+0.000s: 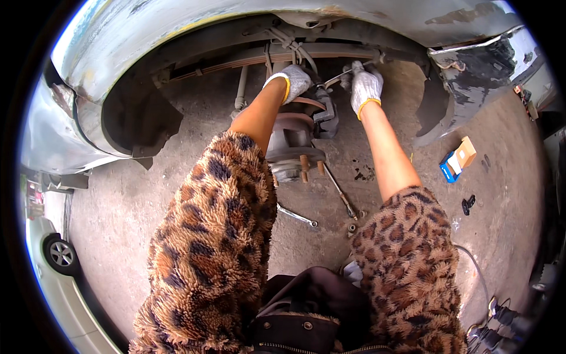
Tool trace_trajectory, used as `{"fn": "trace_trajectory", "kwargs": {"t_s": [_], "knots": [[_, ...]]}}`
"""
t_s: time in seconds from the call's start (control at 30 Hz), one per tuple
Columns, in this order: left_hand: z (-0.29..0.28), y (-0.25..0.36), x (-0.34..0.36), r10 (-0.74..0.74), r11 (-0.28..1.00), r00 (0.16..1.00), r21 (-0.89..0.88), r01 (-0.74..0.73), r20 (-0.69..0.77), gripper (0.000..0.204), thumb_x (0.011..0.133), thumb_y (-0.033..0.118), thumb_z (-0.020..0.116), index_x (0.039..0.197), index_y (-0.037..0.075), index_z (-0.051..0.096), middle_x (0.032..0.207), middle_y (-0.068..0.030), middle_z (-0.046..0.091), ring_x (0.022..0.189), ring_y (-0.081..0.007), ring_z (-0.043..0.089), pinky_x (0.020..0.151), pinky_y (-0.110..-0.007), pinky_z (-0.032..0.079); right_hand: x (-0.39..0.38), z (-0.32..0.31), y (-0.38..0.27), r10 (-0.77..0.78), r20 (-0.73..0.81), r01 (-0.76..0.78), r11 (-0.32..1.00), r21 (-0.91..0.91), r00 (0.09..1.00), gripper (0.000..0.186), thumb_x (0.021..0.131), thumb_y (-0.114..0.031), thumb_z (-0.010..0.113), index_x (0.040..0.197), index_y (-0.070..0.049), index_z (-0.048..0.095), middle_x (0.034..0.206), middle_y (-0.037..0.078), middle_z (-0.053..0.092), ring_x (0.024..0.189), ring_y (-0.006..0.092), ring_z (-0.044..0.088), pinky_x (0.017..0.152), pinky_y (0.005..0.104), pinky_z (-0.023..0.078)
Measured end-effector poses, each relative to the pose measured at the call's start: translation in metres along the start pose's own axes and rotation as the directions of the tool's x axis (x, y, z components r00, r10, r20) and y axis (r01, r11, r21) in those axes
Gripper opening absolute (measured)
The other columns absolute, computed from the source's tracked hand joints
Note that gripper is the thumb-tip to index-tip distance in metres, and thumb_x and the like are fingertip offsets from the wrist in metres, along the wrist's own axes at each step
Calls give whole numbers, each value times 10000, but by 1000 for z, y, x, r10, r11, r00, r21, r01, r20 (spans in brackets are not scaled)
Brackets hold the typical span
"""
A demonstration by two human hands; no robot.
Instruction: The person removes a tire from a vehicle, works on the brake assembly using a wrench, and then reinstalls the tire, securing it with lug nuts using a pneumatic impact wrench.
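Rusty metal hub [292, 155] wheel-less, dark caliper [326, 117] still on, your right grip [365, 85] clamps a thin silver rod [335, 79]; left grip [293, 81] unclear.

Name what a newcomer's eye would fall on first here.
Probably the fuzzy spotted sleeves, large in the lower picture. Above them, the pale-gloved left hand and right hand reach under the wheel arch, near a rusty brake disc. An open blue-and-brown box stands out on the floor at right.
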State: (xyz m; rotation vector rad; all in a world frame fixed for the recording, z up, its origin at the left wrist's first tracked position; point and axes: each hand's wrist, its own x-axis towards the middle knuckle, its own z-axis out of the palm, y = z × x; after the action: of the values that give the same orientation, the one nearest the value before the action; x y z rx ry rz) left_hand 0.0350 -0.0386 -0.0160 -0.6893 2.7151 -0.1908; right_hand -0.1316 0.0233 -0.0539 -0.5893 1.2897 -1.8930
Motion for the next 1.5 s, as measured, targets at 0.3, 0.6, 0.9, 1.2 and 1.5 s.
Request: {"fn": "trace_trajectory", "kwargs": {"t_s": [0.3,0.6,0.9,1.2,1.5], "knots": [[34,-13,18,-228,864,960,-487,125,-160,286,613,54,689,899,55,675,924,-153,663,854,-301,637,714,-327,504,-54,63,-21,-445,381,570,447,-689,810,303,845,-218,596,1060,-6,571,976,231,622,923,415,579,790,425,470],[9,0,0,-213,777,977,-612,150,-30,356,807,265,614,1095,57,641,987,-136,664,874,-265,596,815,-337,439,9,7,0,-30,52,22,988,150,998,99,899,-87,540,897,6,575,723,95,619,513,150,556,459,277,475],[12,-3,3,-56,963,995,-267,32,-80,289,823,206,576,1069,72,648,964,-161,654,867,-300,607,781,-348,459,15,-7,13,285,-27,-250,878,407,958,109,921,-129,500,873,-31,507,642,74,550,465,158,500,413,273,437],[6,-2,-2,35,999,998,-29,-36,-58,376,703,36,628,1071,117,640,971,-143,656,860,-301,631,755,-345,501,-32,47,-22,-495,198,516,665,-539,846,144,866,-141,556,909,-3,547,728,138,611,581,231,581,541,352,481],[27,-5,11,-390,304,920,-936,177,47,310,873,194,482,1115,26,580,1123,-146,613,1016,-249,579,878,-334,444,-54,77,-14,-451,512,682,457,-571,731,214,846,-241,546,912,-38,535,845,246,591,836,459,535,698,489,438]]}}
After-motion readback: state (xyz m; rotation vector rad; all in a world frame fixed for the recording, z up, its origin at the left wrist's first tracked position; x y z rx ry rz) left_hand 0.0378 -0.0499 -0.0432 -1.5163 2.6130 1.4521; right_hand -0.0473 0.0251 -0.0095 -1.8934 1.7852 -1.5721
